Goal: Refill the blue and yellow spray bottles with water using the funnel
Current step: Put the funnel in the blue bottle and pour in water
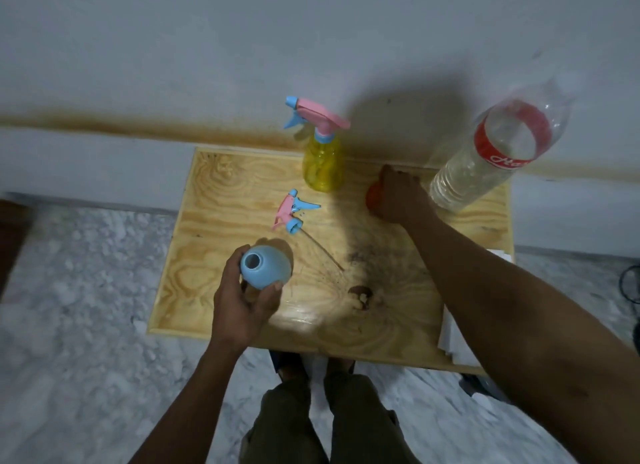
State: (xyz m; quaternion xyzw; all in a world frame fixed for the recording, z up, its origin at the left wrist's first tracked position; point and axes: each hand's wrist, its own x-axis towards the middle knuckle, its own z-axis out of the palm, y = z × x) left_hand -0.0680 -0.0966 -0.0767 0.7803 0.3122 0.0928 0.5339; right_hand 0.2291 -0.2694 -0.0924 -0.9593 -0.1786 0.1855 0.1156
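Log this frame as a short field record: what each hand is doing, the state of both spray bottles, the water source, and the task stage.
left hand: holds the blue bottle, open neck, head off
right hand: reaching onto an orange object, likely the funnel, mostly hidden
loose spray head: lying on the wooden table, dip tube attached
yellow bottle: upright, spray head still on
water bottle: clear, red label, at the table's far right
stage: no pouring yet
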